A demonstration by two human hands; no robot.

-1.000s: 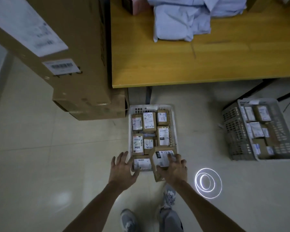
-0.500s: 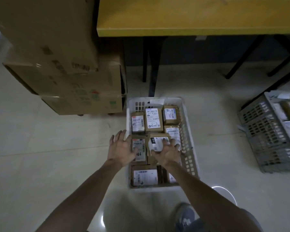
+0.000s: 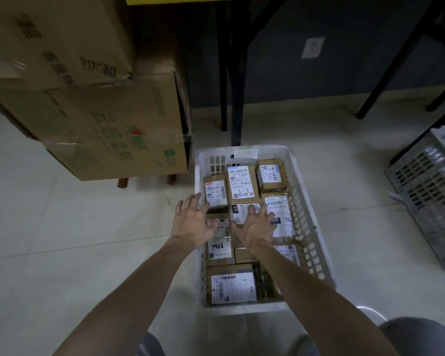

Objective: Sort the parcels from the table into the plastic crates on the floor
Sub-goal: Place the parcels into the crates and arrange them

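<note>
A white plastic crate point(image 3: 243, 310) on the floor holds several brown parcels with white labels. My right hand point(image 3: 254, 227) lies with spread fingers on a parcel marked "010" point(image 3: 239, 210) in the crate's middle. My left hand point(image 3: 194, 223) hovers with fingers spread over the crate's left wall, above the parcel marked "7936" point(image 3: 217, 249); I cannot tell if it touches it. Neither hand grips anything.
Stacked cardboard boxes point(image 3: 113, 129) stand just left of the crate. Black table legs point(image 3: 238, 73) rise behind it under the yellow table edge point(image 3: 190, 0). A grey crate point(image 3: 427, 191) with parcels sits at the right on the tiled floor.
My right hand carried the "010" parcel from the crate's near end to its middle and set it down. The view dropped closer to the crate, and the tabletop left the view.
</note>
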